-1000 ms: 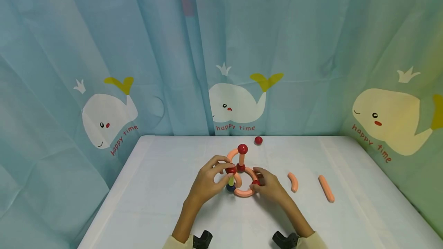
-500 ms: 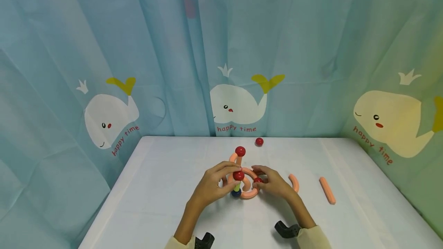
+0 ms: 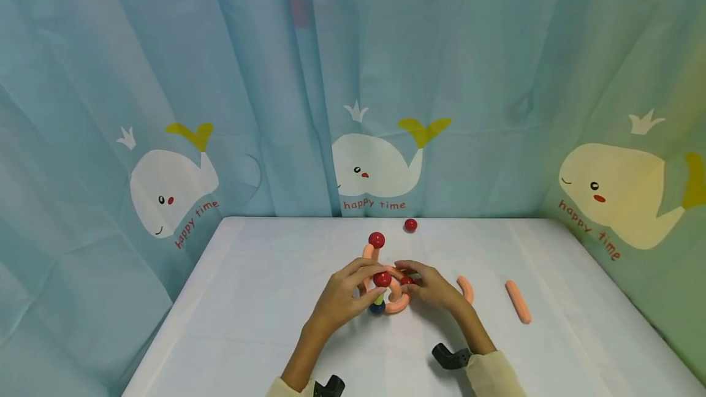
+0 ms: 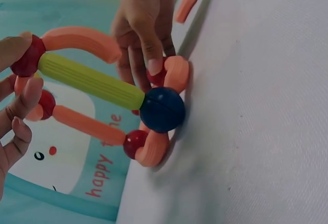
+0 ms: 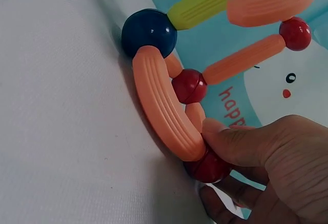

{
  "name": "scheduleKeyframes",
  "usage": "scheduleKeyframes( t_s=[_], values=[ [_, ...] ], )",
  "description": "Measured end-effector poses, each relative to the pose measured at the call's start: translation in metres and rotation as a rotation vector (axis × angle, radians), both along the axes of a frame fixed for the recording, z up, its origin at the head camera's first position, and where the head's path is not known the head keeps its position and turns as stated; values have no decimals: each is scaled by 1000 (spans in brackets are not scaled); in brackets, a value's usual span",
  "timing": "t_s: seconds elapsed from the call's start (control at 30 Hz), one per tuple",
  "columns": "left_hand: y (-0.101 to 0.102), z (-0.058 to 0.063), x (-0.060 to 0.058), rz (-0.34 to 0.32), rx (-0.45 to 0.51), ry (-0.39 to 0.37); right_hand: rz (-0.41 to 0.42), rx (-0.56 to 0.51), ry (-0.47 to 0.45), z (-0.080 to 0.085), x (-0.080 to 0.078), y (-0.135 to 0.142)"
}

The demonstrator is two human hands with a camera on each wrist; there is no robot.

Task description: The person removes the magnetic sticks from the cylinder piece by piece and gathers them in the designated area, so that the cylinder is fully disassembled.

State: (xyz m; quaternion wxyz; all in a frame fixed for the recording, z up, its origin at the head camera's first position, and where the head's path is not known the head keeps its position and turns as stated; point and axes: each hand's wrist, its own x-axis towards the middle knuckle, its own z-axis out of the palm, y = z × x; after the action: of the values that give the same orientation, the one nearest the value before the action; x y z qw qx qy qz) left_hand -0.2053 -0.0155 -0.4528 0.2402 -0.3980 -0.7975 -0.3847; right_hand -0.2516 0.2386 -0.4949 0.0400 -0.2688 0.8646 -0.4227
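Observation:
A construction of magnetic rods and balls stands on the white table in front of me. My left hand (image 3: pixel 344 293) pinches the red ball (image 4: pixel 29 57) on top of a green rod (image 4: pixel 89 79), which rises from a blue ball (image 4: pixel 162 109) at the base. From that same red ball a curved orange rod (image 5: pixel 274 3) reaches out with one end free. My right hand (image 3: pixel 432 287) holds a red base ball (image 5: pixel 207 167) between thumb and fingers, where curved orange rods meet. Behind, a straight orange rod (image 5: pixel 243 60) carries another red ball (image 3: pixel 377 239).
To the right on the table (image 3: pixel 231 323) lie a loose curved orange rod (image 3: pixel 466 290) and a straight orange rod (image 3: pixel 518 302). One loose red ball (image 3: pixel 410 225) sits near the back edge. A blue curtain (image 3: pixel 485 78) with whale prints hangs behind.
The construction has turned slightly: its blue ball and the ball in my left hand went right, the tall back ball went left. My right hand moved a little away from me, keeping its hold.

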Motion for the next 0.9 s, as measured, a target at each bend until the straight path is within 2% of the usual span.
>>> scheduleKeyframes(
  t_s=[0.2,0.33,0.7,0.8,0.9],
  values=[
    [1,0,-1,37,4,30,-7,9,-16,-1,0,-1],
    [0,-1,-3,30,13,37,-15,15,-17,-2,1,-1],
    [-2,-3,-3,38,14,33,-67,16,5,-6,7,-1],
    [-2,-3,-3,51,15,20,-71,15,20,-6,8,-1],
    [-2,-3,-2,59,16,-10,-107,58,51,-1,9,-3]
  ],
)
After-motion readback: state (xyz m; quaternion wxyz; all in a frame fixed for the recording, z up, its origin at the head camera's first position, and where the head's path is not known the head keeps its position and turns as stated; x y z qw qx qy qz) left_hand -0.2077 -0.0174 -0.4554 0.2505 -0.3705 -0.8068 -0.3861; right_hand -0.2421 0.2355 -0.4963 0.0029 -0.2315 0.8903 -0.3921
